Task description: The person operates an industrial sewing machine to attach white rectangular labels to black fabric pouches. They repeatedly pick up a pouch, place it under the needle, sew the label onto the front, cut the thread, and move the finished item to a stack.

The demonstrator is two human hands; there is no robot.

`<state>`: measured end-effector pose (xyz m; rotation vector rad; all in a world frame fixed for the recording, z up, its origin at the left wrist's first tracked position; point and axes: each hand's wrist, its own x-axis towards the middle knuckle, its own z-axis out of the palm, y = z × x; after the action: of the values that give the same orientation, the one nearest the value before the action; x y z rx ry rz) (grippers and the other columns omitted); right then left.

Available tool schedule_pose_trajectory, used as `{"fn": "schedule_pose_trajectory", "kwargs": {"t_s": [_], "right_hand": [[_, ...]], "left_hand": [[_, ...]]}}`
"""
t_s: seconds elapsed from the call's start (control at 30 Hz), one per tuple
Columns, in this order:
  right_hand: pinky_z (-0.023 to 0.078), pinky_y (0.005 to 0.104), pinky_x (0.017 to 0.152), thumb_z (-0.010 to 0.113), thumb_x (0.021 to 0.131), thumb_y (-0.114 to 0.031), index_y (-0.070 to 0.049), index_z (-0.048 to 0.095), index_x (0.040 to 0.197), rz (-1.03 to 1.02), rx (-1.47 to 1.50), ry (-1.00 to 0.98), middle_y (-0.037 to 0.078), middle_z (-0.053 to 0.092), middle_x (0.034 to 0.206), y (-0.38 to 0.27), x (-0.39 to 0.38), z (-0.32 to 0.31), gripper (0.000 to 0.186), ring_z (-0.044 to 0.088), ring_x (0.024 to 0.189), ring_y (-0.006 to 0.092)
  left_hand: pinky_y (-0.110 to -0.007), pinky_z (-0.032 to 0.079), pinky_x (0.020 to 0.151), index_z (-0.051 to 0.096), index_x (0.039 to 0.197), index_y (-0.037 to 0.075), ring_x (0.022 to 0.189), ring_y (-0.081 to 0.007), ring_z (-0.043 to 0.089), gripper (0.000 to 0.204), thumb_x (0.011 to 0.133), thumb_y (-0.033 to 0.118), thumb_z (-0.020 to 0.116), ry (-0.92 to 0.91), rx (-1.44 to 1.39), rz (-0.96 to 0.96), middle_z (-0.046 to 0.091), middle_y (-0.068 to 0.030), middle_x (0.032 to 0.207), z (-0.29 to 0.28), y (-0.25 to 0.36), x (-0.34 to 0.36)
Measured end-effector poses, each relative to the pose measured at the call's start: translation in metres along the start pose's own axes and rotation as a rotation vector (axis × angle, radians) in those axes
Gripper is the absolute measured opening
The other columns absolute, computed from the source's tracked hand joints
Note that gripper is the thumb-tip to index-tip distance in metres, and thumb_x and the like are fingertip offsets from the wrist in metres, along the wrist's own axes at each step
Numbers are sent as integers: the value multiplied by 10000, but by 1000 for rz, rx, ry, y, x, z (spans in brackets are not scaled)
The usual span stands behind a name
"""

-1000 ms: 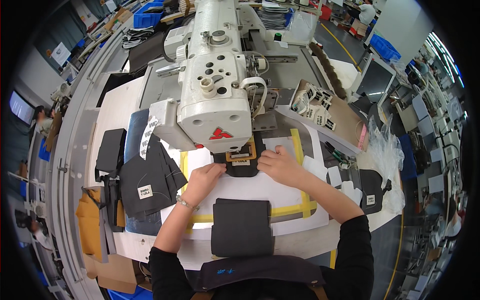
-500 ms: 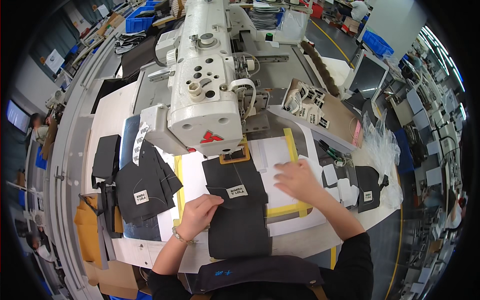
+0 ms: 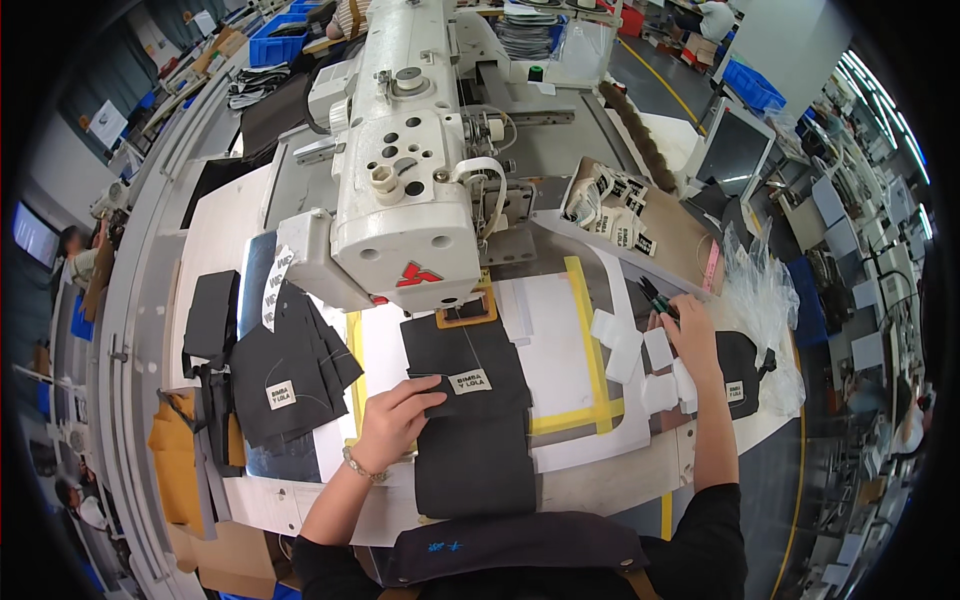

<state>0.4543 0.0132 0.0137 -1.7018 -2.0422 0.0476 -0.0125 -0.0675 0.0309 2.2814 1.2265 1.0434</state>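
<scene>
A black fabric panel (image 3: 470,355) with a small pale label (image 3: 469,381) lies under the sewing machine head (image 3: 412,225), over another black piece (image 3: 475,465). Fine thread trails across the panel. My left hand (image 3: 395,415) is closed at the panel's left edge, its fingertips beside the label. To the right, my right hand (image 3: 690,335) is closed around the dark green handles of small thread snips (image 3: 655,297), whose tips point away from me. The fingers partly hide the handles.
A stack of black labelled panels (image 3: 290,390) lies at left. White paper with yellow tape (image 3: 575,418) covers the work surface. Small white pieces (image 3: 622,350), a carton of labels (image 3: 660,245), another black panel (image 3: 738,380) and clear plastic (image 3: 765,320) are at right.
My right hand has moved right from above the white paper to the thread snips and closed on them. My left hand stays at the panel, its fingers slightly further over it.
</scene>
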Motion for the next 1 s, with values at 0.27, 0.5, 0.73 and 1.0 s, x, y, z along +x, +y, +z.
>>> {"fn": "schedule_pose_trajectory", "kwargs": {"t_s": [0.27, 0.5, 0.73, 1.0], "right_hand": [[440, 472, 730, 576, 814, -33, -46, 463, 1021, 140, 148, -117, 209, 610, 810, -11, 13, -4, 236, 608, 783, 412], [386, 343, 630, 670, 837, -179, -131, 594, 1192, -234, -9, -110, 77, 581, 738, -125, 49, -44, 366, 583, 673, 266], [363, 293, 634, 641, 811, -178, -174, 658, 1170, -977, -121, -11, -49, 541, 770, -186, 60, 5, 359, 543, 685, 110], [410, 274, 696, 609, 789, -141, -146, 650, 1084, -1146, -123, -81, -56, 595, 857, -195, 75, 57, 297, 597, 800, 96]], "left_hand": [[-273, 546, 653, 716, 981, 29, 806, -213, 703, 322, 702, -108, 630, 34, -257, -133, 729, -101, 958, -6, -7, 3], [-261, 466, 518, 705, 1003, 28, 622, -131, 626, 309, 695, 9, 683, -41, 116, 370, 697, -51, 854, -13, 39, -2], [-224, 404, 491, 698, 1038, 16, 558, -79, 541, 320, 722, 58, 664, -62, 348, 496, 695, -57, 913, 29, 56, -27], [-220, 428, 518, 683, 1063, -12, 585, -82, 565, 335, 735, 46, 646, -52, 329, 459, 690, -77, 909, 24, 61, -31]]}}
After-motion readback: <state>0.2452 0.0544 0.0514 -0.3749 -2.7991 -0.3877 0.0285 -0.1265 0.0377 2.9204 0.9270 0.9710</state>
